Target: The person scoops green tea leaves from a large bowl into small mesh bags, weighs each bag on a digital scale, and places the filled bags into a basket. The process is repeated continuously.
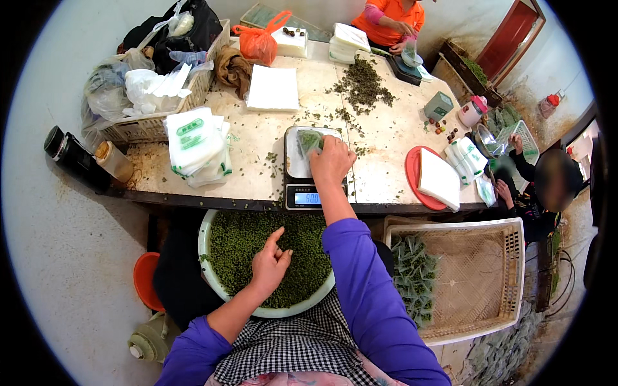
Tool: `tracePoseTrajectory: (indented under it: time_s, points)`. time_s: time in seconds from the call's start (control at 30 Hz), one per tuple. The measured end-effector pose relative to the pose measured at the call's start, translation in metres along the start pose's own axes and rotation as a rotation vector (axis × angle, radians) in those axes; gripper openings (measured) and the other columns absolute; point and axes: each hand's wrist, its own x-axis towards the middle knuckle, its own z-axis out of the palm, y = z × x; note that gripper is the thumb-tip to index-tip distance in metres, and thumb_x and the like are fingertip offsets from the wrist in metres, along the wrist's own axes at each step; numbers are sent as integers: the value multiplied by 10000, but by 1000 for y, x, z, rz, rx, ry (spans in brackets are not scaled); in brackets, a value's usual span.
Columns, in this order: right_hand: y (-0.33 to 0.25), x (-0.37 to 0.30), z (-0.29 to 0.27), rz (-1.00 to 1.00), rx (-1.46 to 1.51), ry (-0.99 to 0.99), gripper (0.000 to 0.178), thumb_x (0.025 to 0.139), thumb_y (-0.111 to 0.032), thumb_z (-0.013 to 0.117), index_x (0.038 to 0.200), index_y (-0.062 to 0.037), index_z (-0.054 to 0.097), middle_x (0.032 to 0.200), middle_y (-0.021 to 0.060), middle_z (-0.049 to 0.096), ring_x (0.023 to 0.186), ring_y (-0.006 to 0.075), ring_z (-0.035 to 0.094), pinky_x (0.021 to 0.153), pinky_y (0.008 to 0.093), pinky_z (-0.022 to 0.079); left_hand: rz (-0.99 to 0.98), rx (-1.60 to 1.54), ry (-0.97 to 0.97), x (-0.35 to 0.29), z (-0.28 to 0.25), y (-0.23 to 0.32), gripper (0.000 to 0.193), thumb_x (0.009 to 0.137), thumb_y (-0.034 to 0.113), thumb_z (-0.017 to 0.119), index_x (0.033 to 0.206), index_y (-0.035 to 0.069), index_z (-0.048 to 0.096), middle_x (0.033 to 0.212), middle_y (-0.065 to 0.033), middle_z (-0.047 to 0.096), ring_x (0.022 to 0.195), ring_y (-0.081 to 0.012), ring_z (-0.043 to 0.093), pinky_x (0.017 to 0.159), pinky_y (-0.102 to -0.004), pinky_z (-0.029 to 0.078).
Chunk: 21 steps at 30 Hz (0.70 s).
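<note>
My right hand grips a small clear plastic bag of green contents, resting on the tray of a digital scale at the table's near edge. The scale's display is lit. Over a wide pale basin on my lap, my left hand hovers with its index finger stretched out and thumb apart, holding nothing. Small round green berries, which look like green peppercorns, fill the basin. Left of the scale lies a stack of printed plastic bags.
Right of my lap, a plastic crate holds several filled bags. White sheets lie on a red plate. A loaded basket, a black thermos and scattered dark bits occupy the table. Two people work beyond it.
</note>
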Motion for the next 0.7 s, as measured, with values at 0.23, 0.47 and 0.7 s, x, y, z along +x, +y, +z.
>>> tracePoseTrajectory:
  time_s: [0.23, 0.47, 0.7]
  points:
    - [-2, -16, -45, -124, 134, -229, 272, 723, -178, 754, 970, -88, 684, 972, 115, 692, 922, 302, 659, 848, 436, 443, 426, 135, 429, -1, -35, 20, 646, 771, -57, 726, 1372, 40, 507, 1275, -143, 562, 1087, -265, 601, 933, -359, 500]
    - [-24, -126, -127, -486, 412, -757, 249, 742, -167, 733, 957, -49, 690, 911, 167, 679, 854, 382, 656, 772, 456, 523, 507, 384, 277, -18, -37, 12, 841, 622, 15, 841, 1387, 88, 501, 1308, -184, 598, 1181, -389, 589, 961, -456, 503]
    - [-4, -141, -169, -549, 427, -457, 137, 795, -238, 733, 794, -107, 693, 805, 35, 677, 902, 252, 668, 924, 455, 431, 416, 360, 135, -25, -28, -13, 727, 609, 8, 831, 1278, 104, 564, 1155, -133, 684, 973, -305, 700, 753, -390, 588]
